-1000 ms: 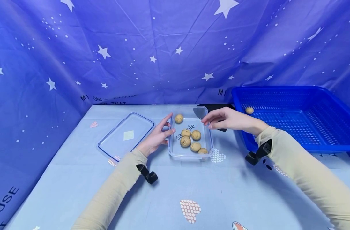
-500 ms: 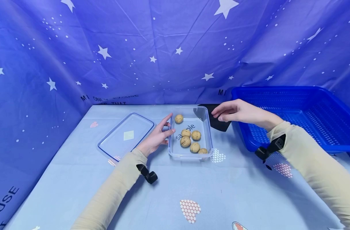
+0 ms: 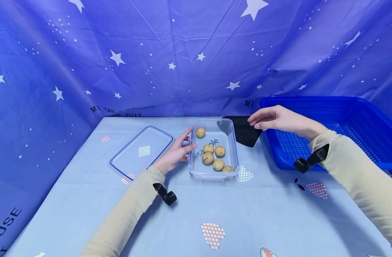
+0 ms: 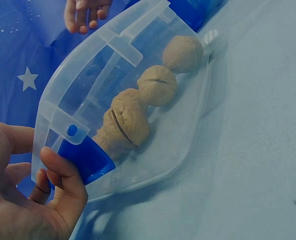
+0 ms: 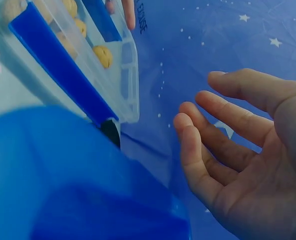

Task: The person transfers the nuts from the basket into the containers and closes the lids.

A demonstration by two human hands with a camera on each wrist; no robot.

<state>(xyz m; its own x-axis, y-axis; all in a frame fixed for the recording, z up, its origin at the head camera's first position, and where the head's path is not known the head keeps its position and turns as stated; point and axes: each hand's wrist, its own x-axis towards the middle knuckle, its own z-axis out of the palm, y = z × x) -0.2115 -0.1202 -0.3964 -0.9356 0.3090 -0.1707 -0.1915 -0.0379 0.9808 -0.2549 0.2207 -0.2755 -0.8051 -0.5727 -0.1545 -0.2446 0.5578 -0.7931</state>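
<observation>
A clear plastic food container (image 3: 215,175) holds several walnuts (image 3: 208,158), one of them apart at its back left corner. My left hand (image 3: 173,155) grips the container's left side; in the left wrist view, its thumb and fingers close around the wall by a blue latch (image 4: 88,157). To the right, my right hand (image 3: 276,117) hovers over the left edge of a blue plastic basket (image 3: 311,98). Nothing sits in its loosely bent fingers (image 5: 237,112), as the right wrist view shows.
Left of the container lies its clear lid (image 3: 128,151), rimmed in blue with a pale square on it. A black flat piece (image 3: 247,137) is between container and basket. A star-patterned blue curtain (image 3: 170,46) rises behind the table.
My right hand has moved from the container's right rim rightward and back to the basket's edge. It now covers where a walnut showed in the basket. The left hand stays put.
</observation>
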